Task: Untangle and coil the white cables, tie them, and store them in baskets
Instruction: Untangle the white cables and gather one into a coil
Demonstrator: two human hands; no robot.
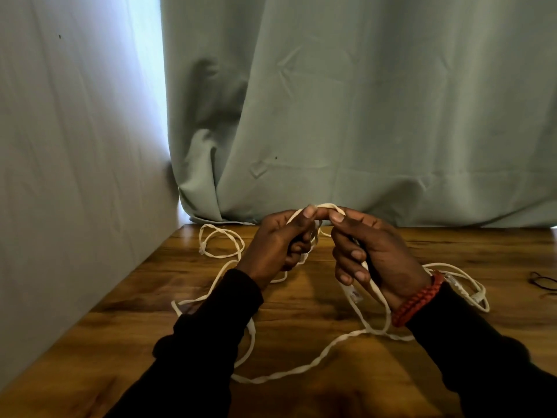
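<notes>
A long flat white cable [316, 359] lies in loose tangled loops across the wooden table [301, 309]. Both hands are raised above the table's middle and hold a short stretch of the cable between them. My left hand [278, 242] pinches it between thumb and forefinger, with more strands bunched in its curled fingers. My right hand [369, 251], with a red braided bracelet at the wrist, pinches the same stretch and curls its fingers round a strand whose clear plug [352, 294] hangs just below. A knotted loop [221, 244] lies at the back left. More loops lie at the right [470, 285].
A thin dark loop, perhaps a tie or band [542, 283], lies at the table's right edge. A pale green curtain [361, 116] hangs behind the table and a cloth-covered wall [75, 176] closes off the left side. No basket is in view.
</notes>
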